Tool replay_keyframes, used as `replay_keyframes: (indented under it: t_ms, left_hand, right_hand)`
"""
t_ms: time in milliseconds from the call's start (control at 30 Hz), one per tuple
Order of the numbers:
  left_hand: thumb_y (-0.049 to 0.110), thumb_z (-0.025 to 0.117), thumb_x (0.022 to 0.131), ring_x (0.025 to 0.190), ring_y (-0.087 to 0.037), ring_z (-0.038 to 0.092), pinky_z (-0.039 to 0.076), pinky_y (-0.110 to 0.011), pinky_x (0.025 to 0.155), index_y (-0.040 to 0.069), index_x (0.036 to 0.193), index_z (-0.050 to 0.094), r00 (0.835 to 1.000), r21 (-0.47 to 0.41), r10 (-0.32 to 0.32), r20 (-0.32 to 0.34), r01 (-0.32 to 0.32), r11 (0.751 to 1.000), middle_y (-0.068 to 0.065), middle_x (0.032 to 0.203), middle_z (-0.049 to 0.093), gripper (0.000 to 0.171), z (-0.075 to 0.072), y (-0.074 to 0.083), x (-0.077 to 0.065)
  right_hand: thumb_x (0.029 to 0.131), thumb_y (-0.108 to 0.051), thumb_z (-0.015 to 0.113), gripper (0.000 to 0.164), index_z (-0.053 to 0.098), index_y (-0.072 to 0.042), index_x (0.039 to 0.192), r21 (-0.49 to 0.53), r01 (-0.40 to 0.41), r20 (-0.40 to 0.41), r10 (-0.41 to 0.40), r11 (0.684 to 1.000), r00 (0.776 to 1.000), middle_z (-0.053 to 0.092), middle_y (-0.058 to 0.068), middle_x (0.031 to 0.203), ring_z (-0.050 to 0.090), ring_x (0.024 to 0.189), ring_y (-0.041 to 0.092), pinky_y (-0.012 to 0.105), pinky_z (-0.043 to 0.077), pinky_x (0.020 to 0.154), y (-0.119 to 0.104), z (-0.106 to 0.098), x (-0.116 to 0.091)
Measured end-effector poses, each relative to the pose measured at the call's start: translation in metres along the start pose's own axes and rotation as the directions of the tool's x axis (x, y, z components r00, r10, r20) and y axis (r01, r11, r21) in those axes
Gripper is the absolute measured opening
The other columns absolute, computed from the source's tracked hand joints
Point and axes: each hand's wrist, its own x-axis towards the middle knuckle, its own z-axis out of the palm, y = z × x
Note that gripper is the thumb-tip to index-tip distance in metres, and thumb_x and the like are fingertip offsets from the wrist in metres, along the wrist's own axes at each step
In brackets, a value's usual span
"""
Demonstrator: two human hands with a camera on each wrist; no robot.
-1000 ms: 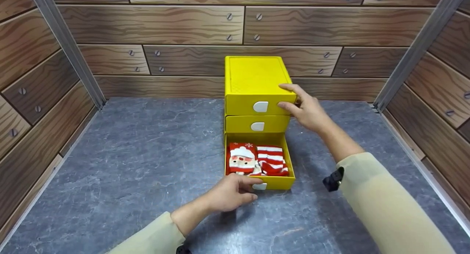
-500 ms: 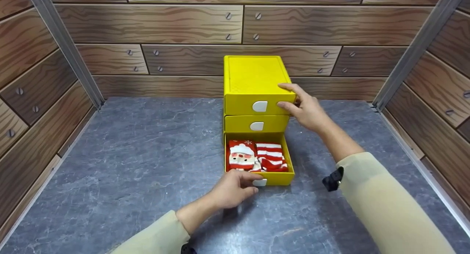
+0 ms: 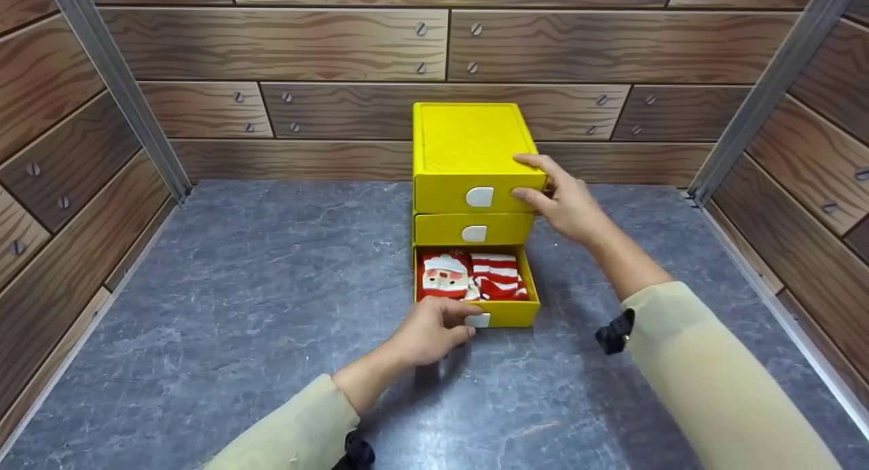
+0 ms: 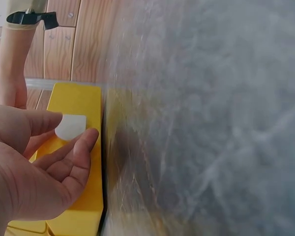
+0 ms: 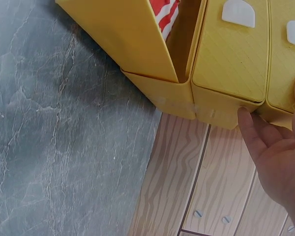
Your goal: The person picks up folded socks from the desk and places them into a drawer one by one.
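Observation:
A small yellow drawer cabinet (image 3: 475,140) stands upright with three stacked drawers, each with a white pull tab. Its bottom drawer (image 3: 512,314) is partly out. Inside lie folded red and white socks: a Santa-face one (image 3: 445,276) and a striped one (image 3: 499,276). My left hand (image 3: 428,331) is against that drawer's front, fingers beside the white tab (image 4: 71,127); the left wrist view shows the thumb near the tab. My right hand (image 3: 570,205) holds the cabinet's upper right front corner, thumb on the top drawer's front. Some of its fingers (image 5: 255,132) touch the side.
The cabinet rests on a grey marbled tabletop (image 3: 271,286) near the back wall. Wood-print panels (image 3: 292,45) enclose the space at the back and both sides, with metal posts (image 3: 129,83) in the corners. Black wrist devices (image 3: 614,333) sit at both sleeves.
The bottom drawer has slid further into the cabinet, its front moving back with the left hand against it. The right hand has stayed at the cabinet's corner.

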Motion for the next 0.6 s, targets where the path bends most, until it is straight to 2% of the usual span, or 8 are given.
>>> replay_keyframes:
  t_ms: [267, 600]
  left_hand:
    - [0.006, 0.075, 0.098, 0.093, -0.010, 0.063, 0.055, -0.032, 0.088, 0.011, 0.123, 0.081, 0.999, 0.052, -0.015, -0.042, 0.018, 0.998, -0.002, 0.116, 0.077, 0.026, -0.003, 0.000, 0.012]
    - [0.002, 0.073, 0.097, 0.079, -0.011, 0.067, 0.057, -0.027, 0.079, 0.009, 0.120, 0.082, 0.996, 0.027, -0.010, -0.086, 0.012, 1.000, -0.005, 0.108, 0.079, 0.026, -0.005, -0.002, 0.024]
  right_hand:
    - [0.106, -0.042, 0.065, 0.058, 0.045, -0.035, 0.160, -0.014, 0.002, -0.005, -0.003, 1.000, 1.000, 0.063, 0.019, 0.137, 0.064, 0.112, 0.032, 0.044, 0.054, 0.087, 0.000, 0.000, 0.000]
    - [0.105, -0.042, 0.065, 0.057, 0.046, -0.036, 0.159, -0.009, -0.005, -0.018, 0.005, 1.000, 1.000, 0.063, 0.019, 0.139, 0.064, 0.114, 0.032, 0.047, 0.055, 0.089, 0.001, 0.001, 0.001]
